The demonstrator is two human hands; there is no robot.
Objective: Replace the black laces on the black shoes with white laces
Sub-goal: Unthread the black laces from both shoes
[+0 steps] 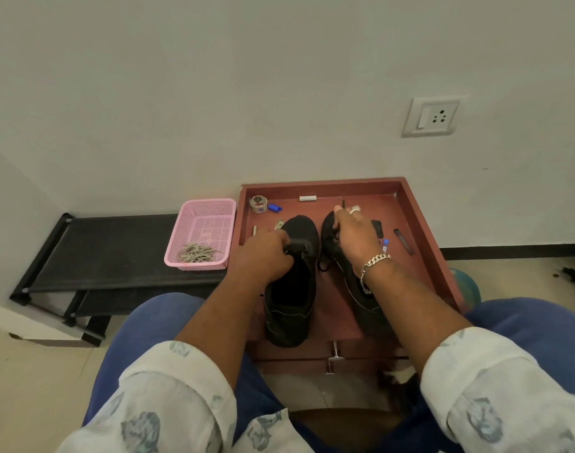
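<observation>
Home room: shoe rack (pixel 116 253), wall socket (pixel 433 116)

shoes (pixel 292 282) side by side on tray (pixel 420 217) | basket (pixel 184 230) left, holding laces (pixel 198 253)

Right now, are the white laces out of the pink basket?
No, the pale white laces lie bunched inside the pink plastic mesh basket.

The right hand (pixel 351 237) hides the right shoe's (pixel 361 289) lacing; small tray (pixel 420 217) items are too small to identify.
</observation>
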